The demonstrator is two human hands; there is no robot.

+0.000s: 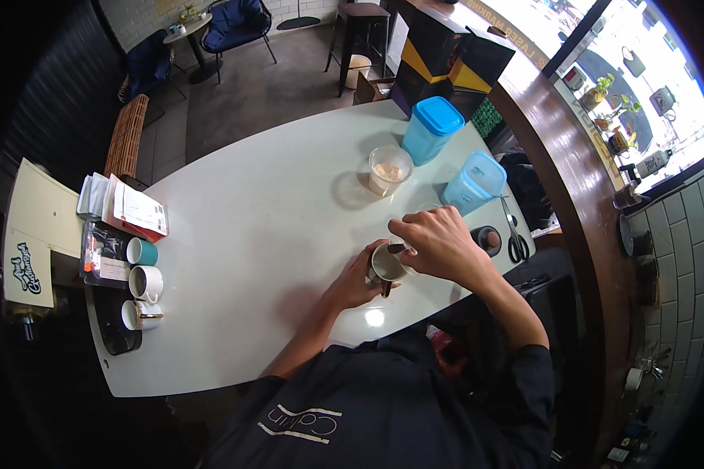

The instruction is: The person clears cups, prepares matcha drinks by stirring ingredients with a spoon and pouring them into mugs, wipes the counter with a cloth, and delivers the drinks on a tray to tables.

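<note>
Mug [389,270], in the head view, is near the edge of the white table [250,234], clasped by the left hand [354,281], while the right hand [444,244] pinches a spoon-like utensil [396,248] (its tip is hard to make out) at the rim. Stirring seems the step in hand; the next move likely calls for a steady mug and small wrist turns.

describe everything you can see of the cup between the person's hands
The cup has a round mouth, a pale greyish inside and a dark handle pointing down the picture. It looks like glazed ceramic, though that is uncertain. It is held roughly upright near the lower edge of the white table; its base is hidden. The left hand wraps its side, and the right hand, over the rim, holds a dark utensil dipping into it. What it contains, if anything, is unclear.
</note>
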